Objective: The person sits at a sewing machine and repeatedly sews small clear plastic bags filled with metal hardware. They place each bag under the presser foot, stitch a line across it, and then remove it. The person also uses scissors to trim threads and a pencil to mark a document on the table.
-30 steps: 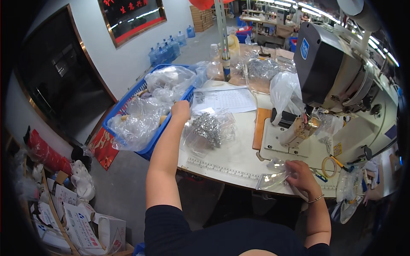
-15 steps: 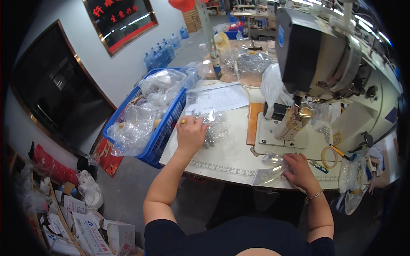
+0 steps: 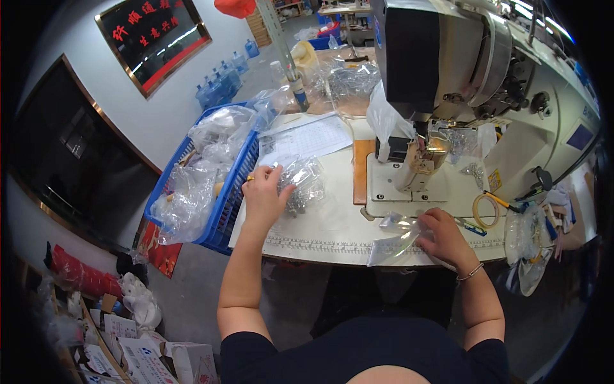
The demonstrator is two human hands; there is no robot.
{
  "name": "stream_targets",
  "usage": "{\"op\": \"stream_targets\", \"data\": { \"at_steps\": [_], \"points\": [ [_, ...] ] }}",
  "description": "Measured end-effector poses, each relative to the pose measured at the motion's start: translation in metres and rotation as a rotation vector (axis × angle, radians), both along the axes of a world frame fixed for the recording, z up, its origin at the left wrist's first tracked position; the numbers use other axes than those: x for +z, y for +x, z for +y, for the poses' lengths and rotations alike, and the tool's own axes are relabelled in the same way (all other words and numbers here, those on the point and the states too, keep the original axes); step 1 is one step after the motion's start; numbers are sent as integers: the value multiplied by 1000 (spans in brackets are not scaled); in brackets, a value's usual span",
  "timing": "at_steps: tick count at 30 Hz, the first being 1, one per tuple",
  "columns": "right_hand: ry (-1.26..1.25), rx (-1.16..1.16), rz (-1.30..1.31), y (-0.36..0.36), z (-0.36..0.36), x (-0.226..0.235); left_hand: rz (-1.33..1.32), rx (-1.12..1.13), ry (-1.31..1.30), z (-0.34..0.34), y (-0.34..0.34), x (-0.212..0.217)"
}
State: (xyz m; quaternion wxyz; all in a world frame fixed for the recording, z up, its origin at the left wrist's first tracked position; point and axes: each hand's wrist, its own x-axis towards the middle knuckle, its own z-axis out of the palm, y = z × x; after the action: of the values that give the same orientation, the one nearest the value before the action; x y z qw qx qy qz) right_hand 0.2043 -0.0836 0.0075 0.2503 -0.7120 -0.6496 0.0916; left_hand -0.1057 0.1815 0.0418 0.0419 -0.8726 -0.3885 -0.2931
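My left hand (image 3: pixel 264 194) is over the left part of the white sewing table (image 3: pixel 332 224), its thumb spread from the fingers and nothing visible between them. Right beside it lies a clear plastic bag (image 3: pixel 308 178) with small shiny metal pieces (image 3: pixel 295 203) in or around it; which of the two I cannot tell. At the table's front edge my right hand (image 3: pixel 444 240) pinches the right side of a clear plastic sheet or flat bag (image 3: pixel 395 246). The sheet lies partly across the printed ruler strip (image 3: pixel 320 245). Fingertips of the right hand are partly hidden.
A sewing machine (image 3: pixel 416 169) stands right of centre, beside a brown strip (image 3: pixel 362 173). Left of the table is a blue basket (image 3: pixel 220 232) of clear plastic bags. Paper sheets (image 3: pixel 313 141) lie behind my left hand. Snips (image 3: pixel 472 226) and a tape roll (image 3: pixel 486 210) are at right.
The whole view has shifted. My left hand has drawn left off the metal pieces and its thumb has spread. My right hand stays on the plastic sheet.
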Motion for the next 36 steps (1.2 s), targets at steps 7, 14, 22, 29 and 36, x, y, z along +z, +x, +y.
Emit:
{"op": "stream_targets", "data": {
  "at_steps": [7, 14, 22, 29, 36],
  "points": [
    [-6, -29, -9, -2, 1, 1, -135, -95, 143, -2, -5, -34],
    [6, -38, -73, -1, 7, -6, -85, -27, 73, -2, -9, -30],
    [120, -65, -94, -7, 1, -7, -249, 15, 183, -17, 5, -20],
    [213, -65, -167, -12, -1, -8, -145, -728, -167, -113, 123, -35],
    [141, -248, -198, -10, -16, -17, 224, -752, -512, -141, 175, -52]
  ]
}}
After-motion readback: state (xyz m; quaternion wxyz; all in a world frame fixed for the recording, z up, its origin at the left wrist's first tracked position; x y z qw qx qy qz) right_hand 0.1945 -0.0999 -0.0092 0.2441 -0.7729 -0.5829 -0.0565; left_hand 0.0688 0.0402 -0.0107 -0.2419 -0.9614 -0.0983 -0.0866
